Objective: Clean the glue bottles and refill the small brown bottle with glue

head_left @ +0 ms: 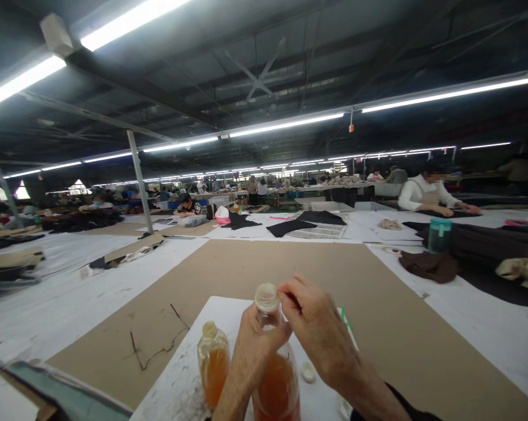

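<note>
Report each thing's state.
Large clear bottle, orange liquid: uncapped, left hand around its neck, right hand at its mouth.
Smaller clear bottle, orange liquid: upright, partly filled.
Small round cream cap: loose on the white surface.
Teal cylindrical container: upright.
White ceiling tube lights: lit.

Larger bottle cropped below, distant workers blurred

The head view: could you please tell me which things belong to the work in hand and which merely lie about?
Apparently in use: large open bottle of orange liquid, in the left hand, right hand at its mouth; smaller bottle; loose round cap.

Seemingly just lying about: teal-lidded container; brown cloth; black fabric pieces.
</note>
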The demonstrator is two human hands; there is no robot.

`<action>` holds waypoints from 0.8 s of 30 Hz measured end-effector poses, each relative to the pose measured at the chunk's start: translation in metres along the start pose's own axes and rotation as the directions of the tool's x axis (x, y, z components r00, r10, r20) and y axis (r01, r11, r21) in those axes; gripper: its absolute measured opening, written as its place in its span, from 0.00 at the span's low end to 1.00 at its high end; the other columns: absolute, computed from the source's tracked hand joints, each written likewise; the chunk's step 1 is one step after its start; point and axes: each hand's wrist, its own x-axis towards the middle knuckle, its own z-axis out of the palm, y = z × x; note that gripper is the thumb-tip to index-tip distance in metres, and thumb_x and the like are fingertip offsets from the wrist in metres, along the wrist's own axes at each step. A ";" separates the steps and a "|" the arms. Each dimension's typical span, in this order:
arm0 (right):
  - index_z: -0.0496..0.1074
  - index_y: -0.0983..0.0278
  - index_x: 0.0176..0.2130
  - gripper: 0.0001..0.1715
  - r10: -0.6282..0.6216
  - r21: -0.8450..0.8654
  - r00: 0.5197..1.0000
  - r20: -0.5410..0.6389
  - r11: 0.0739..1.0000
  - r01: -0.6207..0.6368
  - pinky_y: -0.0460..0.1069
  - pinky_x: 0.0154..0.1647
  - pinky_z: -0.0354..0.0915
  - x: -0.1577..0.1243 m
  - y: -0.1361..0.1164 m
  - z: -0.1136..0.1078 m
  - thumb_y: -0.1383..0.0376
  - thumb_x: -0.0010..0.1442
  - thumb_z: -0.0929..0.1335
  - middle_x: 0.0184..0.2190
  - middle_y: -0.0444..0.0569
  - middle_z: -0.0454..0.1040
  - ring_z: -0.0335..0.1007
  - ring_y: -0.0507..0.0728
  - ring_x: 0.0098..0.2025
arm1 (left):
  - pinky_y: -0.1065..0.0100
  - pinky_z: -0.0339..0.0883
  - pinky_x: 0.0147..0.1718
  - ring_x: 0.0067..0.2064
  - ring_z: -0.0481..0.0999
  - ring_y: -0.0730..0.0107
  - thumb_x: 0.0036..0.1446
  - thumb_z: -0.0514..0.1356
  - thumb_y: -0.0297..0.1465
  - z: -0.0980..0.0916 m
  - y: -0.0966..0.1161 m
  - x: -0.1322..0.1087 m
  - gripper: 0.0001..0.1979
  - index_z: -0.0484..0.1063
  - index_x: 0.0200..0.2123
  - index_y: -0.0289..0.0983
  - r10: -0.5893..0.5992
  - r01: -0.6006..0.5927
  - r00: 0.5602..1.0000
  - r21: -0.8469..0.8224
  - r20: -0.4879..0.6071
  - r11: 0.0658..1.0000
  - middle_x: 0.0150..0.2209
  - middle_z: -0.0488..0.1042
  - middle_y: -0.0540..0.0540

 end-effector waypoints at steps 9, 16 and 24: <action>0.68 0.63 0.26 0.08 0.129 0.289 0.991 -0.027 0.950 -0.115 0.47 0.28 0.55 -0.004 0.007 0.006 0.69 0.55 0.61 0.24 0.43 0.69 0.63 0.52 0.28 | 0.70 0.61 0.30 0.31 0.68 0.67 0.42 0.61 0.27 0.000 0.002 -0.005 0.06 0.68 0.27 0.34 -0.036 0.037 0.999 0.031 -0.041 0.999 0.26 0.70 0.49; 0.69 0.66 0.26 0.08 0.107 0.841 0.948 0.300 0.438 -0.316 0.44 0.21 0.50 0.008 0.033 0.013 0.64 0.53 0.66 0.14 0.37 0.61 0.53 0.47 0.18 | 0.71 0.60 0.28 0.27 0.68 0.69 0.39 0.60 0.27 0.001 -0.005 0.001 0.03 0.69 0.23 0.34 -0.029 0.040 0.997 0.143 -0.076 0.989 0.22 0.69 0.50; 0.75 0.62 0.35 0.12 0.123 0.564 0.992 -0.007 0.820 -0.098 0.46 0.27 0.60 -0.015 0.019 0.001 0.64 0.60 0.62 0.25 0.43 0.71 0.64 0.51 0.25 | 0.70 0.59 0.28 0.26 0.65 0.69 0.38 0.60 0.29 0.000 0.002 -0.001 0.05 0.67 0.22 0.35 -0.055 0.063 0.995 0.099 -0.084 0.993 0.21 0.67 0.51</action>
